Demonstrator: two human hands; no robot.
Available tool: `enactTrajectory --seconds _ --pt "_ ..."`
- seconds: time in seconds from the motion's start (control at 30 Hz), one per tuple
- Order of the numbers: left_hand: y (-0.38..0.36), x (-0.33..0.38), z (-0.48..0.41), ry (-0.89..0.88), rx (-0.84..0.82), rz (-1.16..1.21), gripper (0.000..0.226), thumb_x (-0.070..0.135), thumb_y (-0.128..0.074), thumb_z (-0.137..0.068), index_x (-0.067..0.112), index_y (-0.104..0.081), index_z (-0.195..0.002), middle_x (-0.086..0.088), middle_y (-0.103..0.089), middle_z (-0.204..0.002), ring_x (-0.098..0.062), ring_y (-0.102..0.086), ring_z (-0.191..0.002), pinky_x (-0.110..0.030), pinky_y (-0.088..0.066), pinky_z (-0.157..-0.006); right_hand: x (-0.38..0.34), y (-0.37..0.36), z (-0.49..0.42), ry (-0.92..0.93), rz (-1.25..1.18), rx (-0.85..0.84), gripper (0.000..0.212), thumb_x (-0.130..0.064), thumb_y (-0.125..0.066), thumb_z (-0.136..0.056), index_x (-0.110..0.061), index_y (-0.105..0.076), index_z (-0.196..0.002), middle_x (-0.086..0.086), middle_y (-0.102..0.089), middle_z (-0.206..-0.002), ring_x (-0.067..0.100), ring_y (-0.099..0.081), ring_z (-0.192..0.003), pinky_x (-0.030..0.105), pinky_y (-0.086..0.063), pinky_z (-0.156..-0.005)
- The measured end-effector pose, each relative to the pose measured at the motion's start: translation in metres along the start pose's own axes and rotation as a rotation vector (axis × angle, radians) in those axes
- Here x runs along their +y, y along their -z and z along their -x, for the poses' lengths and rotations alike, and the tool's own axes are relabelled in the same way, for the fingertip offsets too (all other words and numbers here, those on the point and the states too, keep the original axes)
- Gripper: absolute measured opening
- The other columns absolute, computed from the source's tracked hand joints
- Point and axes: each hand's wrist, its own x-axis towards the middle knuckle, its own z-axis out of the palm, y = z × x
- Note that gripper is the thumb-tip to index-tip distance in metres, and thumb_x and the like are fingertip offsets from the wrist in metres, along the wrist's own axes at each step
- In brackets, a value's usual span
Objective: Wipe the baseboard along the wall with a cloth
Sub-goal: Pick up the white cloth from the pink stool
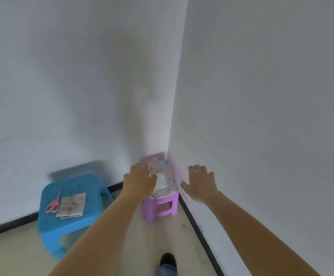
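While both arms stretch forward into the corner, the biggest things around are the two white walls (82,76) meeting there, with a black baseboard (200,234) running along the bottom of each one. It's easiest to see along the right wall, where it cuts diagonally down toward the bottom of the shot, and there's another stretch at lower left behind the stools. Beige floor (172,236) sits in between.

Next biggest is a blue plastic stool (72,212) on the left, a bit blurry. On its seat there's a folded, stained-looking cloth (71,205), lying flat, with red-handled scissors (54,202) just beside it on the left. Neither hand is anywhere near it.

Tucked right into the corner is a smaller purple stool (162,208) with some patterned fabric or paper on top (167,184), plus a little white folded piece (160,179) on that. Can't really tell what the stuff is, too blurry.

The left hand (139,182) hovers over the purple stool's left edge, fingers spread wide, gripping nothing. The right hand (201,184) is also splayed wide and empty, next to the right wall just past the purple stool; whether it's actually touching the wall I can't say.

Down at the bottom there's a dark shoe (168,259) with a bit of jeans leg.
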Motion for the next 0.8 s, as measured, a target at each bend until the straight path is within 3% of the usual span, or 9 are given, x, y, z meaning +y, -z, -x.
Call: enactTrajectory --seconds 0.1,0.33,0.63,0.8 --pt "-0.038 -0.005 -0.061 0.065 -0.1 0.027 0.046 0.029 -0.035 -0.096 0.013 -0.036 -0.139 -0.006 -0.04 -0.139 -0.023 -0.037 -0.125 -0.037 -0.039 -0.098 0.013 -0.025 -0.073 0.022 0.006 -0.084 0.052 -0.042 -0.038 -0.094 -0.011 -0.037 -0.136 0.007 -0.043 -0.137 0.025 -0.038 -0.125 0.04 -0.034 -0.099" --pt "-0.12 -0.041 -0.168 0.159 -0.232 0.015 0.042 0.029 -0.034 -0.098 0.014 -0.036 -0.137 -0.006 -0.028 -0.15 -0.02 -0.031 -0.134 -0.033 -0.034 -0.104 0.02 -0.102 -0.197 0.041 -0.086 -0.208 0.043 -0.04 -0.036 -0.094 -0.015 -0.042 -0.128 0.002 -0.05 -0.123 0.019 -0.045 -0.112 0.034 -0.038 -0.094" --pt "-0.298 -0.115 -0.273 0.18 -0.461 0.045 0.046 0.03 -0.03 -0.099 0.014 -0.027 -0.143 -0.002 -0.023 -0.152 -0.018 -0.025 -0.137 -0.031 -0.032 -0.107 0.018 -0.308 -0.295 -0.106 -0.243 -0.425 0.046 -0.041 -0.036 -0.095 -0.02 -0.036 -0.136 -0.003 -0.046 -0.133 0.017 -0.041 -0.123 0.031 -0.036 -0.099" --pt "-0.371 -0.147 -0.32 0.138 -0.461 0.024 0.058 0.032 -0.029 -0.1 0.013 -0.007 -0.15 -0.001 -0.014 -0.156 -0.016 -0.019 -0.14 -0.031 -0.031 -0.11 0.009 -0.389 -0.342 -0.132 -0.35 -0.405 0.039 -0.036 -0.04 -0.096 -0.017 -0.039 -0.13 -0.001 -0.049 -0.123 0.017 -0.047 -0.111 0.028 -0.041 -0.092"
